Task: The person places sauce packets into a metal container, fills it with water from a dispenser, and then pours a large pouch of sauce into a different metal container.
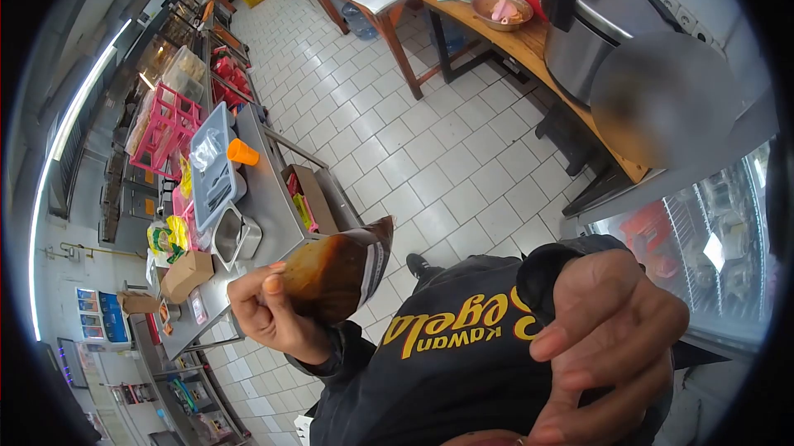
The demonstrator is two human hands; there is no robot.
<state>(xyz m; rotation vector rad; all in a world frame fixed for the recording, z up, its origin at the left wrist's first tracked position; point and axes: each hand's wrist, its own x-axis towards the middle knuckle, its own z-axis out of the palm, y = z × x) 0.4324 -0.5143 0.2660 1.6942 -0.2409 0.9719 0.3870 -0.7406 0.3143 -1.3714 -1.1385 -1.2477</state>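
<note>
My left hand [277, 314] pinches a clear plastic bag of dark brown sauce or liquid [331, 275] at its edge, thumb against fingers. The bag hangs tilted in front of my dark shirt, with its clear, pale-striped end pointing up to the right. My right hand [612, 347] is raised close to the camera, its fingers loosely bent and apart, with nothing visible in them.
On the left, a steel table [269, 190] carries a grey-blue tray [217, 165], an orange cup [242, 152], a steel pan [236, 237] and a cardboard box [188, 276]. A large pot [579, 41] and bowl [503, 10] stand on the wooden bench at right, near a glass-fronted fridge [703, 231].
</note>
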